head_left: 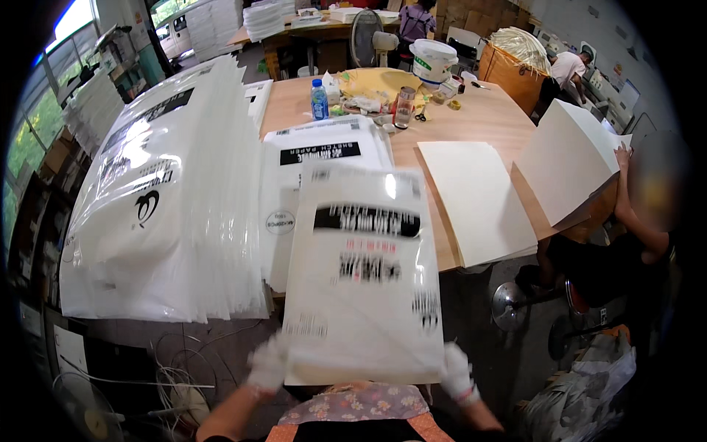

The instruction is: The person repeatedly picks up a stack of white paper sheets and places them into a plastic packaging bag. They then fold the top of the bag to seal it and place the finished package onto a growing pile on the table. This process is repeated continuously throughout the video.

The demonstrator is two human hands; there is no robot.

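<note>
White package (375, 309) between two gloved hands, before a busy wooden table (471, 129)

The package is in front of the person's body, at the near edge of the table, and its far part covers a little of another pile of printed packs (324, 138). The right hand (458, 373) grips its lower right corner. The left hand (269, 361) is at the lower left corner, but it is blurred, so I cannot tell if its fingers are closed.

On the table's left side there is a high, shiny stack of clear printed bags (221, 191). To the right of the package lies a pile of cream sheets (479, 199), and beyond it a co-worker's hand (624, 156) touches a big bent white sheet (567, 162). Farther back on the wood I see a blue bottle (319, 99), a glass jar (403, 109), scissors (421, 116) and a white bucket (433, 62).

Behind the table stands a fan (364, 38), near a person in purple (417, 23). At the right is an orange sack (508, 74) full of pale strips. Windows (37, 125) give light from the left, and loose cables (180, 361) lie on the floor.
</note>
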